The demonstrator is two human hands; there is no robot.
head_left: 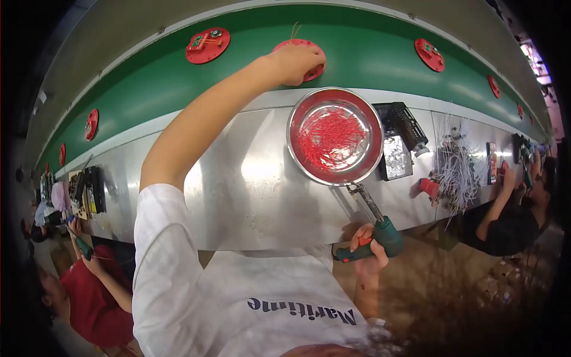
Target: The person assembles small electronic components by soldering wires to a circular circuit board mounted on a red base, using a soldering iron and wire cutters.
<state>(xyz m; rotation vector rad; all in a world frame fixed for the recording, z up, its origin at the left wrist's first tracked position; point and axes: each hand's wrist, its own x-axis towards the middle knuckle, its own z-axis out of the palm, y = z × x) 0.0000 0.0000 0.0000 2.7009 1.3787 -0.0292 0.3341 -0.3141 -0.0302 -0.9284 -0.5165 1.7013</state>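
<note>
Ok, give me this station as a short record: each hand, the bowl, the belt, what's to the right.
Left hand: over a red disc, covering much of it; exact grip hidden
Right hand: closed around the handle of a green tool, its metal front toward the bowl
Bowl: round, shiny, on the metal table; thin red pieces inside
Belt: green, carrying several red discs
Right of bowl: black device, then a bundle of pale wires

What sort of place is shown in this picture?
Probably a factory assembly line: red discs carrying small parts lie spaced along a green belt, a metal bowl holds thin red pieces, and other people work along the bench.
</note>
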